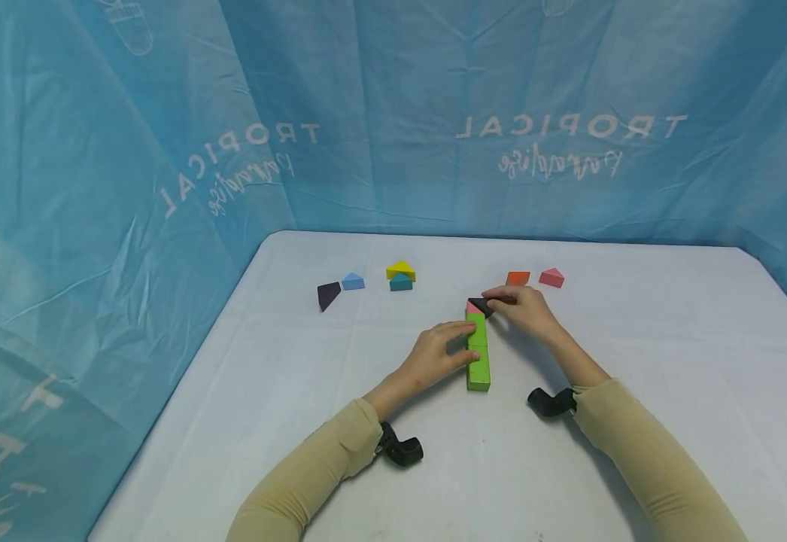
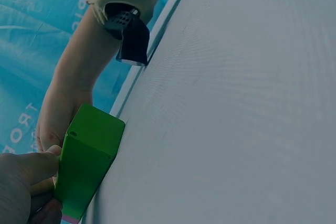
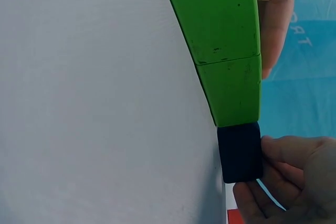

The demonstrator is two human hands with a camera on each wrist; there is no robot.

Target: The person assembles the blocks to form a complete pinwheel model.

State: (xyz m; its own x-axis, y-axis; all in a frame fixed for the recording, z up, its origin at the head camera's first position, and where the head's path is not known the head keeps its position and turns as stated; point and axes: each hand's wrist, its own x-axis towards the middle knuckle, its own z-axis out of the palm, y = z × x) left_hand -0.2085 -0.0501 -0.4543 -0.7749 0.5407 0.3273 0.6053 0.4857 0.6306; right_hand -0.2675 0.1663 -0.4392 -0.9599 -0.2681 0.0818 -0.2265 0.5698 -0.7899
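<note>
Two green blocks (image 1: 478,370) lie end to end in a row on the white table. At the row's far end sits a pink triangular block (image 1: 472,309), with a black triangular block (image 1: 481,304) against it. My right hand (image 1: 525,310) pinches this black block between thumb and fingers; the right wrist view shows the black block (image 3: 240,153) right at the green end face. From the left, my left hand (image 1: 434,352) touches the green blocks, its fingertips and thumb spread along their side. The thumb rests at the edge of the near green block (image 2: 86,156) in the left wrist view.
Beyond the hands, to the left, are another black block (image 1: 328,295), a light blue triangle (image 1: 353,281), a yellow triangle (image 1: 402,269) and a teal block (image 1: 401,282). Orange (image 1: 518,278) and pink (image 1: 551,278) blocks lie behind the right hand. A blue curtain (image 1: 393,150) hangs behind.
</note>
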